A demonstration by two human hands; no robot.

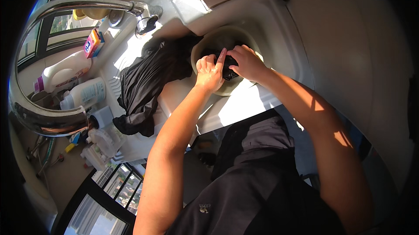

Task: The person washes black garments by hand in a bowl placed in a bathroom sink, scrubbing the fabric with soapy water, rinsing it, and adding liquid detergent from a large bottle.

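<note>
Both the left hand point(210, 73) and right hand point(248, 63) crowd over dark cloth point(229, 72) inside the basin point(222, 35), whose wall, I judge from my remote seat, keeps it gathered. Left fingers curl, index extended; right fingers bend inward; whether either pinches, I can't tell.

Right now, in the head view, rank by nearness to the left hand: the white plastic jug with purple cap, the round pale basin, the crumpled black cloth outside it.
From the left hand:
1. Round pale basin: below its fingers.
2. Crumpled black cloth: left of the basin.
3. White plastic jug with purple cap: far left, beyond the cloth.
</note>
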